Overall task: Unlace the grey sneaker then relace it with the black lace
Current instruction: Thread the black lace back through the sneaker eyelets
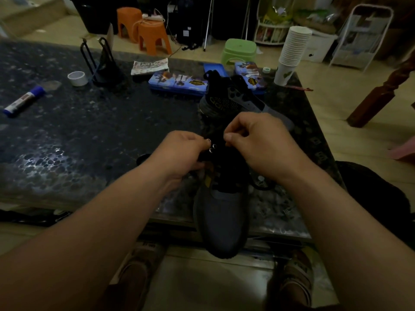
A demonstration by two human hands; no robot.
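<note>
A grey sneaker (221,218) lies on the dark table's near edge, its toe pointing toward me and hanging past the rim. My left hand (182,153) grips the left side of the shoe's upper, next to several silver eyelets. My right hand (258,142) pinches something dark at the right eyelet row; it looks like the black lace, though the light is too dim to be sure. A black lace loop (261,184) trails out on the table right of the shoe. A second grey and black sneaker (235,99) lies on its side just beyond my hands.
The dark speckled table (89,131) also carries blue pencil tins (177,83), a tape roll (77,78), a glue stick (23,101), a black stand (103,63) and a paper cup stack (292,52). Orange stools (152,34) and a green stool (239,50) stand beyond.
</note>
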